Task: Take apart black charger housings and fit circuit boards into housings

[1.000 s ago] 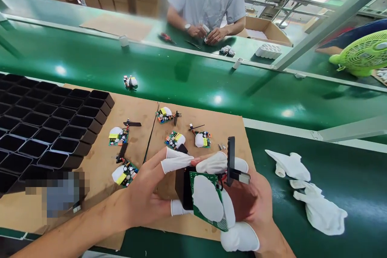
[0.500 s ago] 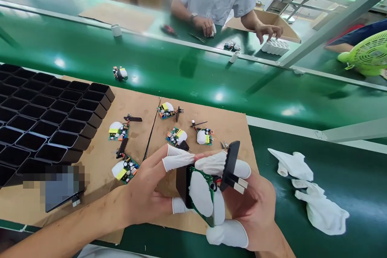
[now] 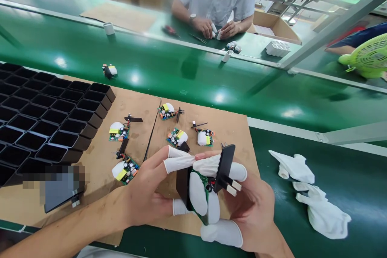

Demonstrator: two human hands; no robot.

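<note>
My left hand (image 3: 145, 189), with white finger cots, is closed around a small black plastic case (image 3: 182, 187) held on its side. My right hand (image 3: 256, 205), also in finger cots, grips a green circuit board (image 3: 198, 218) with white padding on it. The board's left edge sits partly inside the case opening. A black plug cover (image 3: 226, 165) with two metal prongs hangs by short wires off the board, near my right fingers. Several similar boards with plug covers, such as one circuit board (image 3: 119, 131), lie on the cardboard beyond my hands.
Black cases (image 3: 39, 117) stand in rows at the left. A dark plug-ended unit (image 3: 62, 191) lies below them. White gloves (image 3: 326, 213) rest at the right. Across the green conveyor (image 3: 169, 68), a co-worker (image 3: 216, 0) handles small parts. A green fan (image 3: 367, 56) stands at far right.
The board has gone deeper into the case as my right hand moved left. The co-worker's two hands came together. Parts on the conveyor shifted left.
</note>
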